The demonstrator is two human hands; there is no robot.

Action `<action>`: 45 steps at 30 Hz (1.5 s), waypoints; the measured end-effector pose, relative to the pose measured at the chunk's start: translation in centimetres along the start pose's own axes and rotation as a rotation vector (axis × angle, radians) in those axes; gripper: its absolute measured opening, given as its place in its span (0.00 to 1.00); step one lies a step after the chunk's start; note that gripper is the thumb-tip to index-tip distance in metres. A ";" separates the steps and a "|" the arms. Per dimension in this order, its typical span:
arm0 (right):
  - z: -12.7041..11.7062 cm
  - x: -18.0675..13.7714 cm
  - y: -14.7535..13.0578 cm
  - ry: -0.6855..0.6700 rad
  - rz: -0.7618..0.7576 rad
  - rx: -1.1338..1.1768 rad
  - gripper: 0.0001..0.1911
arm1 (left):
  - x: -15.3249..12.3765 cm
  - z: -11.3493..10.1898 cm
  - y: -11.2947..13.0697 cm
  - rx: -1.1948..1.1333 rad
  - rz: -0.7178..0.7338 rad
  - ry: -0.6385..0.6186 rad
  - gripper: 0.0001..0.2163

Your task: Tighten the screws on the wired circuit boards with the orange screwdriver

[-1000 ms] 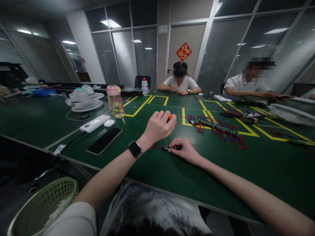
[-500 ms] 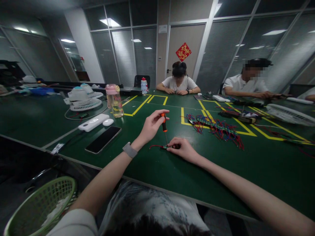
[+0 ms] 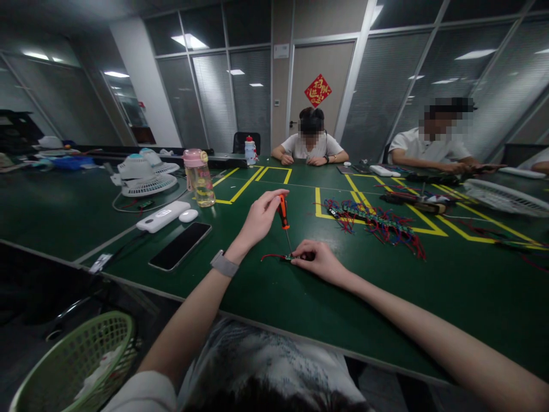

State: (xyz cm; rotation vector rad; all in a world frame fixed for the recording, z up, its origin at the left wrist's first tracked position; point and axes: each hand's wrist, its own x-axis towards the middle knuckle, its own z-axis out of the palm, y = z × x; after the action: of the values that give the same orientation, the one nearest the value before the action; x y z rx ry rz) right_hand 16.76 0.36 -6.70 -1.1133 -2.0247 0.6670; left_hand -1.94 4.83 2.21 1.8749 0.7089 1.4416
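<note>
An orange and black screwdriver (image 3: 283, 213) stands nearly upright in my left hand (image 3: 260, 216), its handle between thumb and fingers. The shaft tip comes down to a small green circuit board (image 3: 289, 257) with a red wire (image 3: 271, 256) sticking out to the left. My right hand (image 3: 317, 258) rests on the green table (image 3: 257, 297) and pinches the board's right end, so that part is hidden. Right of the hands lies a long row of similar boards (image 3: 373, 217) with red and blue wires.
Left of my hands are a black phone (image 3: 180, 246), a white earbud case (image 3: 188, 216), a white power bank (image 3: 163, 216), a pink-lidded bottle (image 3: 199, 180) and white fans (image 3: 148, 174). A green basket (image 3: 77, 360) stands below the table edge. Two people sit across the table.
My left hand has shifted slightly left, and the screwdriver's handle leans a little more to the left. My right hand and the circuit board stay in place.
</note>
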 end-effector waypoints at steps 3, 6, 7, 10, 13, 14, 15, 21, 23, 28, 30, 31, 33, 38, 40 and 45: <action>0.0 0.0 0.0 0.003 -0.003 -0.010 0.06 | 0.1 0.0 1.0 -0.102 -0.083 -0.114 0.13; 0.1 0.0 -0.1 0.014 -0.006 -0.027 0.06 | -0.7 0.5 2.1 -0.031 -0.073 -0.104 0.12; 0.1 0.0 -0.1 0.018 -0.003 -0.031 0.06 | -1.2 0.8 2.3 -0.030 -0.063 -0.073 0.11; 0.1 0.0 -0.3 0.024 -0.002 -0.048 0.05 | -2.5 1.7 2.5 -0.108 -0.047 -0.045 0.15; 0.1 0.0 -0.4 0.023 -0.017 -0.066 0.05 | -3.1 2.2 1.9 -0.340 -0.059 -0.076 0.14; 0.1 -0.1 -0.4 0.025 -0.022 -0.066 0.05 | -3.1 2.3 1.6 -0.403 -0.072 -0.059 0.13; 0.1 -0.1 -0.3 0.027 -0.025 -0.062 0.05 | -3.1 2.3 1.4 -0.452 -0.088 -0.020 0.12; 0.0 -0.1 -0.2 0.020 -0.035 -0.042 0.06 | -2.9 1.5 1.0 -0.748 -0.277 0.126 0.09; 0.0 -0.1 -0.2 0.020 -0.036 -0.039 0.06 | -3.0 1.2 1.3 -0.844 -0.322 0.077 0.10; 0.1 -0.1 -0.2 0.025 -0.038 -0.049 0.06 | -3.3 1.6 1.9 -0.542 -0.149 0.035 0.09; 0.1 -0.1 -0.2 0.027 -0.030 -0.055 0.06 | -3.4 1.9 1.9 -0.229 -0.017 0.104 0.06; 0.1 -0.1 -0.2 0.028 -0.026 -0.058 0.06 | -3.4 2.1 1.9 -0.081 0.044 0.144 0.06; 0.0 -0.1 -0.3 0.030 -0.019 -0.063 0.06 | -3.5 2.3 1.9 0.092 0.120 0.173 0.08; -0.3 0.0 -0.4 -0.032 -0.024 -0.065 0.07 | -3.6 2.5 1.8 -0.156 0.061 -0.028 0.14; -0.4 0.0 -0.4 -0.046 -0.024 -0.065 0.08 | -3.7 2.4 1.7 -0.122 0.062 0.006 0.12; -0.2 0.0 -0.3 -0.014 -0.021 -0.052 0.06 | -3.6 2.4 1.7 0.053 0.120 0.081 0.13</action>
State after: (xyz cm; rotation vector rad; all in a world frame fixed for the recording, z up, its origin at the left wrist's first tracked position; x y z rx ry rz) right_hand 16.79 0.24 -6.36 -1.1182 -2.0734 0.6165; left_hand -0.40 0.62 0.94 1.9374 0.6896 1.5957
